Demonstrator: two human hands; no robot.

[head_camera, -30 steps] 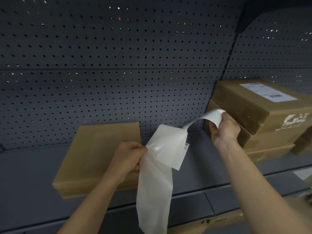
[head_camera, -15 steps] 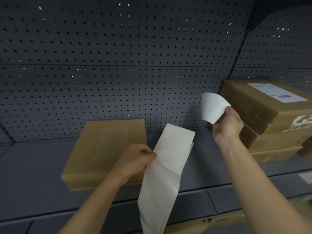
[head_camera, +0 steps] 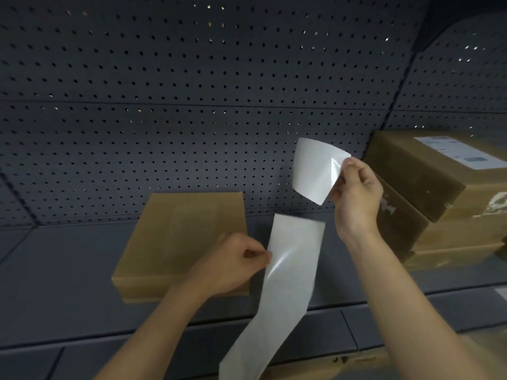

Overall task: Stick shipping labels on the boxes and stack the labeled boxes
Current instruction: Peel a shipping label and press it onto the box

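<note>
Dark pegboard wall [head_camera: 192,105] fills the upper frame, grey shelf [head_camera: 55,270] below it. At the right edge, your stack of boxes [head_camera: 439,215], the top one already labelled. Centre-left, a plain flat box [head_camera: 186,237] lies on the shelf (no label on it). Your left hand [head_camera: 233,267] pinches the long backing strip [head_camera: 288,292], which hangs toward the bottom edge. Your right hand [head_camera: 356,193] grips the curled white label [head_camera: 315,168] by its edge, right of centre and clear of the strip.
</note>
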